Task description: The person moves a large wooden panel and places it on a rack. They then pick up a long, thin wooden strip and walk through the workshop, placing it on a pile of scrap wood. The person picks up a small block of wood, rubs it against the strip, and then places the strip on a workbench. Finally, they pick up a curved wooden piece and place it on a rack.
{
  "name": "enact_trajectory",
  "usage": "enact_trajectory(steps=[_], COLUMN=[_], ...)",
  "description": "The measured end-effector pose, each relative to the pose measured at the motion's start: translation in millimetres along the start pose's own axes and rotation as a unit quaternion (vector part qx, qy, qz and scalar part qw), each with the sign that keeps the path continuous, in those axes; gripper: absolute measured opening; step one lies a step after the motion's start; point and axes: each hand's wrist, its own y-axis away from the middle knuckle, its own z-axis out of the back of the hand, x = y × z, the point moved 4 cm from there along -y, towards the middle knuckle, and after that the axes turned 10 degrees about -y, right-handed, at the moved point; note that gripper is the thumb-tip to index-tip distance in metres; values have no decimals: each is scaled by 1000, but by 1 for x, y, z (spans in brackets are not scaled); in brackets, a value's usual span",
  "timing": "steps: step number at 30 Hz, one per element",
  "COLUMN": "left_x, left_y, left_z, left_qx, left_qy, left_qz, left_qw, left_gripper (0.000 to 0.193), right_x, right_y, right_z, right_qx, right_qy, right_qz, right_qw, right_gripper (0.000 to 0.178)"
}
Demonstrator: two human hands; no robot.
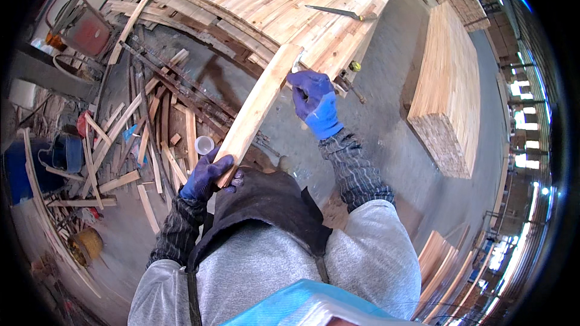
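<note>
A long, pale wooden board (260, 105) slants from my body up to the near corner of a wood-strip panel (266, 6), and its far end rests on or against that corner. My left hand (208, 176), in a purple-blue glove, is closed round the board's near end. Beside the board's far end, my right hand (314, 99), gloved alike, has its fingers curled together. A small whitish piece (296, 62) shows at its fingertips; I cannot make out what it is. On the panel lies a long dark blade with a handle (344, 12).
Scrap wood strips (154, 127) and dark metal bars litter the floor at left, near a white cup (204, 145). A red hand cart (84, 27) and a blue container (36, 169) stand farther left. Stacked wood panels (450, 90) rise at right; loose boards (438, 265) lie lower right.
</note>
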Motion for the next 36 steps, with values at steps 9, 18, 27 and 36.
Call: enact_trajectory(steps=[9,18,27,36], left_x=[27,55,107,231], left_y=[-5,-13,38,173], left_z=[-57,-142,-142,-85], left_qx=[-39,-76,-117,-258], left_qy=[22,94,196,235], left_qz=[-13,-36,-77,-126], left_qw=[999,992,971,928], left_gripper=[62,58,54,62], right_x=[-85,-152,-89,45], right_y=[-1,11,28,100], right_z=[53,81,17,-143], right_qx=[-128,-119,21,132], right_qy=[-216,-375,-476,-549], right_qz=[-155,-250,-247,-269], right_qw=[955,885,844,780], right_gripper=[17,20,25,24])
